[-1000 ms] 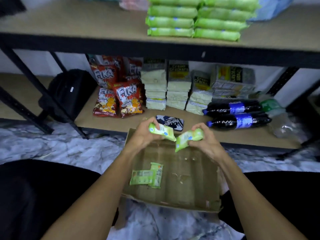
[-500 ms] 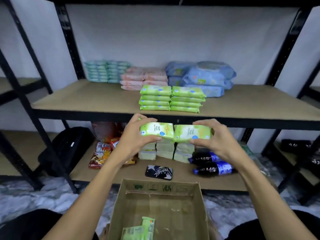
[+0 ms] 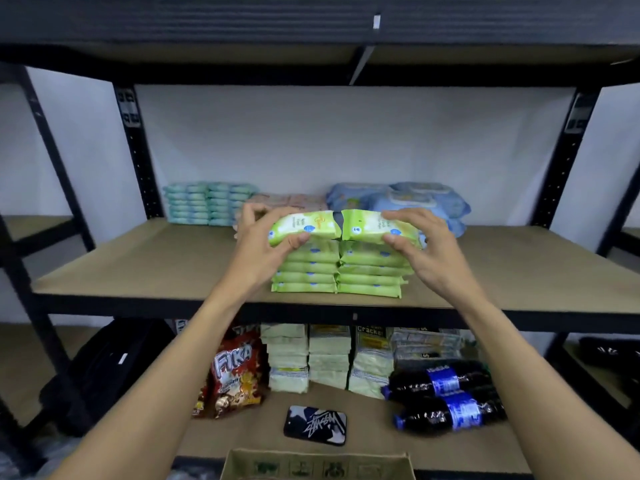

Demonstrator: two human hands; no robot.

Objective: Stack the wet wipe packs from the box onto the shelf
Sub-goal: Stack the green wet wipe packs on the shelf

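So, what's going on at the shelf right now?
A person is stacking green wet wipe packs. The left hand grips the left pack and the right hand grips the right pack, both at the top of the two green stacks on the middle shelf. Neither is released yet.

Only 1 view is running — a wide-angle camera sitting on the person's head, facing forward and slightly down at the middle shelf [image 3: 138, 265] from close up. It is catching the upper shelf [image 3: 207, 26] along the top edge and the box [image 3: 318, 464] rim at the very bottom.
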